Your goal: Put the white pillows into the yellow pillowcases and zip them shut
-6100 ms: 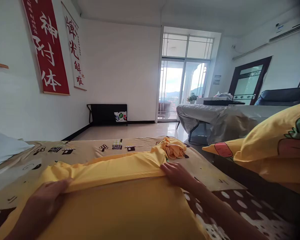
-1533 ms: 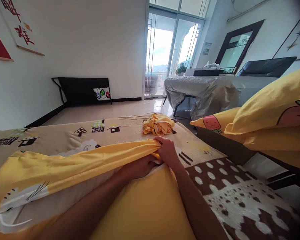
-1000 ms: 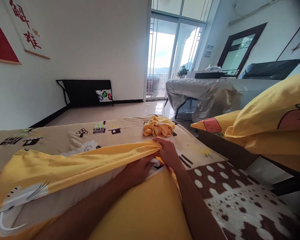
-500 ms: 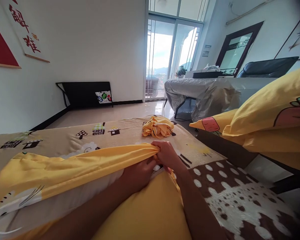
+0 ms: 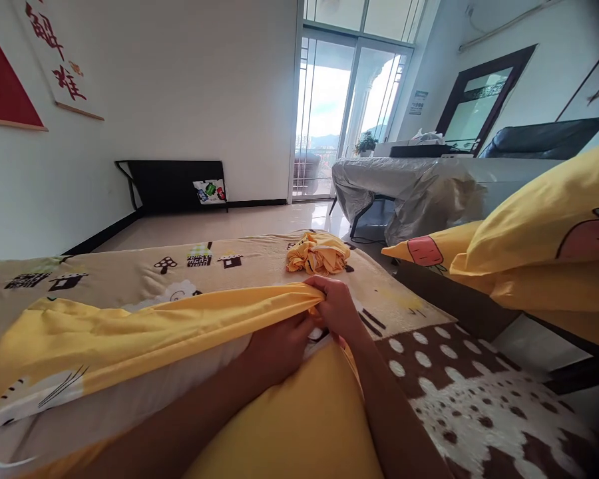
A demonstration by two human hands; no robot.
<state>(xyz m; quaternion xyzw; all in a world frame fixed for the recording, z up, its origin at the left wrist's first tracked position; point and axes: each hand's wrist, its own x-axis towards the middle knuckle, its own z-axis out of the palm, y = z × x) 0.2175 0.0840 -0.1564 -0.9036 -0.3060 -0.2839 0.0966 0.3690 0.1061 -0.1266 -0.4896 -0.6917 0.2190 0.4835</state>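
Observation:
A yellow pillowcase (image 5: 180, 319) with a printed animal face stretches across the bed in front of me, its edge pulled taut into a narrow fold. My right hand (image 5: 332, 303) grips the gathered end of that fold in closed fingers. Just below and to the left, my left hand (image 5: 287, 346) is closed at the same bunched cloth; its fingertips are partly hidden. Between my forearms bulges a plump yellow pillow (image 5: 289, 426), reaching up to both hands. Pale inner cloth shows beneath the left forearm.
A crumpled yellow cloth (image 5: 318, 253) lies on the patterned beige blanket (image 5: 249, 273) just beyond my hands. Yellow cushions (image 5: 539, 226) are stacked at the right. A plastic-covered table (image 5: 409, 179) stands farther back near the sliding glass door (image 5: 329, 120). A folded black frame (image 5: 174, 186) leans against the wall.
The view has shifted slightly, so the room appears a little farther right. Both hands keep their hold on the cloth, with hardly any visible movement.

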